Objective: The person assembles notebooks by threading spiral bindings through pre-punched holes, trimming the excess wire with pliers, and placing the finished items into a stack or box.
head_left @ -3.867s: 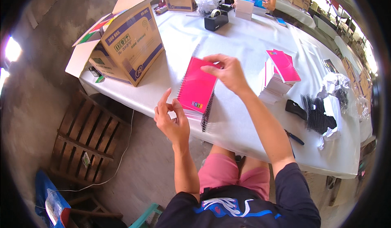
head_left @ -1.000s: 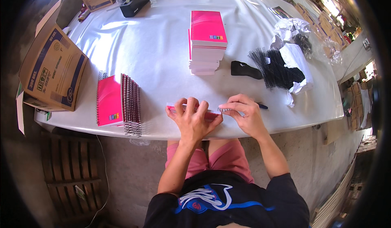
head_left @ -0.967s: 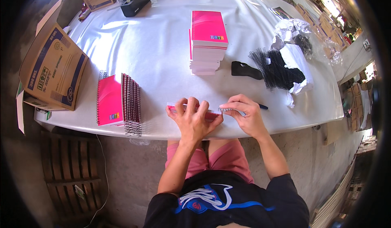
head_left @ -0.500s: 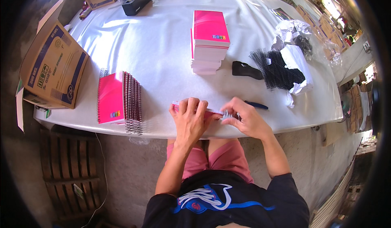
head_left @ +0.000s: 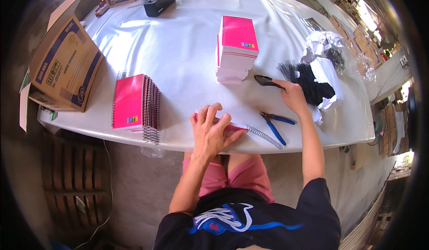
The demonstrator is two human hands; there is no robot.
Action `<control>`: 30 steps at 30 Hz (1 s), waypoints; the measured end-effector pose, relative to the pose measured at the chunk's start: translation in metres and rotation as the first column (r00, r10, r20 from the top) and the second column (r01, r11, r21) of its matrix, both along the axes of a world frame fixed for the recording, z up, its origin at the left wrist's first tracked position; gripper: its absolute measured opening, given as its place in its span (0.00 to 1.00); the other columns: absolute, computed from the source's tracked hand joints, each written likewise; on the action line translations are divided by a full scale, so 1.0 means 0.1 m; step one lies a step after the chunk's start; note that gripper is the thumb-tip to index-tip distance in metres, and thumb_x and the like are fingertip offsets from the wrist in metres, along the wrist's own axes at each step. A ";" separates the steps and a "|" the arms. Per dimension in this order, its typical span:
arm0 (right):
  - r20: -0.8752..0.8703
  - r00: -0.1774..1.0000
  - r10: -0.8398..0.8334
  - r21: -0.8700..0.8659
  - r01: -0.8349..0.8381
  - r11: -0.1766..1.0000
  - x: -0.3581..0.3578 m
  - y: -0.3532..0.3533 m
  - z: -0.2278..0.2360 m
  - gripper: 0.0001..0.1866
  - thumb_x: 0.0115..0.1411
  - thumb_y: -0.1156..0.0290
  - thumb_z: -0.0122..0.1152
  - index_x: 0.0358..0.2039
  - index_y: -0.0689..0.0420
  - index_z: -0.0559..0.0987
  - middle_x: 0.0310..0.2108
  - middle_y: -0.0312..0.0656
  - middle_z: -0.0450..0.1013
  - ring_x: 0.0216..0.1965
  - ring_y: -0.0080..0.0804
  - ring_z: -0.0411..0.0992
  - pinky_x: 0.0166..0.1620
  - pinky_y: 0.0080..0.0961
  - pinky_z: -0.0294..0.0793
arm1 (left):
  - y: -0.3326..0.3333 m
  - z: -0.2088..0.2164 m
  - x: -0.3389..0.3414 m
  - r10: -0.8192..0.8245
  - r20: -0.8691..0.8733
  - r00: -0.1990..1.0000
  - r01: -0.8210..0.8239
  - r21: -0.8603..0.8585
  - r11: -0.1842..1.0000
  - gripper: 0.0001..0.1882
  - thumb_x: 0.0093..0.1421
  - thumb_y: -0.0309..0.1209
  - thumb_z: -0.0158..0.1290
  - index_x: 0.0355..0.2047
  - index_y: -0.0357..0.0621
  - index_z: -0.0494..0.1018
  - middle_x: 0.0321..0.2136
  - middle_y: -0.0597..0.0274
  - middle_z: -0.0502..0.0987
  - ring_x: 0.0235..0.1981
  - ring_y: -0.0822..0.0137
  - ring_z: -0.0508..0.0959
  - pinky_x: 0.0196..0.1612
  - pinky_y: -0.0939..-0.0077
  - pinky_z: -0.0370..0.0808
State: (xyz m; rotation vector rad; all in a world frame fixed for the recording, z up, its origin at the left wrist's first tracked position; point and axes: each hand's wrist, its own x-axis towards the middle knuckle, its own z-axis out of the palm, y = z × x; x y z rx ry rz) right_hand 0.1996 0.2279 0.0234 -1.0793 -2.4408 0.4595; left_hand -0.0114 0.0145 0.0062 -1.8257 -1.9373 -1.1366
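Observation:
At the near edge of the table, my left hand (head_left: 210,131) is closed on a pink-covered notebook (head_left: 232,127). A thin metal spiral coil (head_left: 266,137) sticks out of the notebook's right end and lies over the table. My right hand (head_left: 292,96) reaches out to the right, its fingers closed round the near end of a black elongated object (head_left: 264,80), whose kind I cannot make out. Blue-handled pliers (head_left: 277,124) lie with spread handles between the coil and my right forearm. Behind the black object is a heap of black spiral coils (head_left: 313,82) on white paper.
A tall stack of pink notebooks (head_left: 238,33) stands mid-table; spiral-bound ones (head_left: 128,100) are piled at the left. Beyond them is an open cardboard box (head_left: 67,67). A black tape dispenser (head_left: 160,4) sits at the back, crumpled clear plastic (head_left: 324,42) at the right.
My right hand has left the notebook's coil end and moved right and away to the black object. The coil and pliers are now uncovered. My left hand still holds the notebook.

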 end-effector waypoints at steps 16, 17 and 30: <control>-0.726 0.624 0.290 -0.322 -0.681 0.658 -0.35 -0.78 0.08 0.14 0.41 0.90 0.54 0.27 0.63 0.83 0.32 0.50 0.78 0.37 0.38 0.78 0.45 0.30 0.75 | 0.02 -0.05 -0.08 -0.070 0.137 0.988 0.059 0.084 0.995 0.28 0.32 0.57 0.64 0.18 0.45 0.70 0.53 0.53 0.63 0.54 0.46 0.58 0.54 0.53 0.57; -0.824 0.469 0.319 -0.239 -0.797 0.555 -0.36 -0.85 0.09 0.13 0.41 0.90 0.54 0.26 0.64 0.83 0.31 0.51 0.78 0.36 0.39 0.78 0.44 0.29 0.76 | 0.03 -0.07 -0.09 -0.069 0.153 0.986 0.055 0.098 0.994 0.29 0.30 0.57 0.64 0.17 0.45 0.70 0.53 0.52 0.62 0.53 0.45 0.58 0.54 0.54 0.58; -0.491 0.791 0.365 -0.260 -0.533 0.806 -0.54 -0.94 0.20 0.15 0.41 0.87 0.57 0.30 0.58 0.84 0.32 0.46 0.79 0.34 0.33 0.78 0.40 0.23 0.76 | 0.08 -0.16 -0.21 -0.213 0.349 0.912 0.184 0.115 0.976 0.34 0.21 0.51 0.72 0.23 0.43 0.68 0.49 0.49 0.60 0.43 0.55 0.63 0.40 0.62 0.67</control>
